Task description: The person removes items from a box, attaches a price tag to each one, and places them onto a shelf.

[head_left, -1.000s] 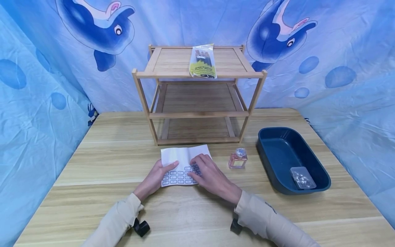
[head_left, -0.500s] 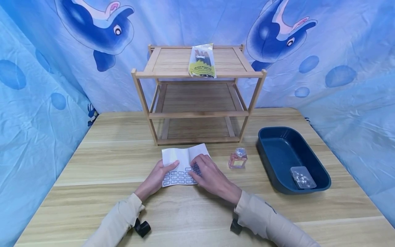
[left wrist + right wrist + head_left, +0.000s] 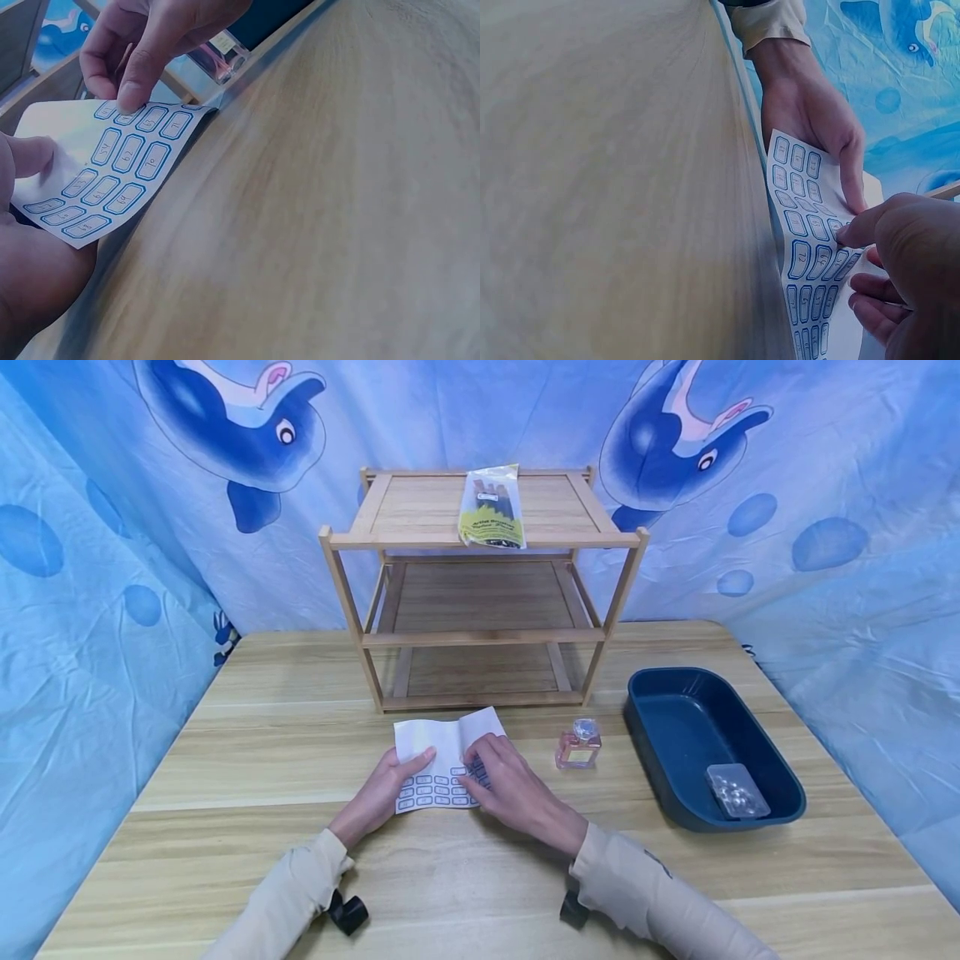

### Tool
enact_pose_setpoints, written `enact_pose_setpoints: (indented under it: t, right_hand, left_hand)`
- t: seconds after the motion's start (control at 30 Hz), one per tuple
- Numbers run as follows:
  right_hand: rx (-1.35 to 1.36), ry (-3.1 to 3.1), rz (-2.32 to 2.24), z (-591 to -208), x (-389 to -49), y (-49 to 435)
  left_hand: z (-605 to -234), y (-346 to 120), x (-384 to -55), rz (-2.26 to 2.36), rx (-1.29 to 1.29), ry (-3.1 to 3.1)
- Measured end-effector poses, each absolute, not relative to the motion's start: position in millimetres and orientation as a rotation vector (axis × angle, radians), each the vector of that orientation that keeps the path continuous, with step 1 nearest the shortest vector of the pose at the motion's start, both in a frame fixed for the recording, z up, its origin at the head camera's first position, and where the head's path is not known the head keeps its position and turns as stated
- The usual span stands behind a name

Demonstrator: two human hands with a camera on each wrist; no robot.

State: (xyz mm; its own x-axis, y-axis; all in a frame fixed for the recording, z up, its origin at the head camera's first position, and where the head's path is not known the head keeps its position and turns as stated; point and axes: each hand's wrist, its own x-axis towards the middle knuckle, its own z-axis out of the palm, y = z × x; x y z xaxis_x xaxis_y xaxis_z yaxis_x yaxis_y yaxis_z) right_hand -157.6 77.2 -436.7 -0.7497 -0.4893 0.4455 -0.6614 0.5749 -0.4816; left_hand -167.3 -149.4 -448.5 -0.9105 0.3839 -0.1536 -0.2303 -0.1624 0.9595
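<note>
A creased white sheet of number stickers, printed with rows of blue-bordered labels, is held just over the table. My left hand grips its left side, thumb lying on top. On the sheet's right part my right hand pinches with bent fingers; in the left wrist view its thumb presses on a label in the upper row. From the right wrist view, the sheet curves between both hands, and its far end passes behind the right fingers. Whether any label is lifted cannot be made out.
A pink perfume bottle stands right of the sheet. Beyond it sits a dark blue basin holding a clear plastic box. Behind the sheet rises a three-tier wooden rack, a brush packet on its top shelf.
The sheet's upper right corner has shifted slightly left and up, and its fold looks a little sharper. My left hand has moved very slightly right; my right hand barely moves.
</note>
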Motion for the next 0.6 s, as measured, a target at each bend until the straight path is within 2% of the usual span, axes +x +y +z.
enact_pose_setpoints:
  t: [0.6]
  right_hand:
    - [0.925,-2.529,0.918,-435.9,-154.7,77.6]
  left_hand:
    - [-455.9,-150.0,-165.4,2.179,0.270,1.655]
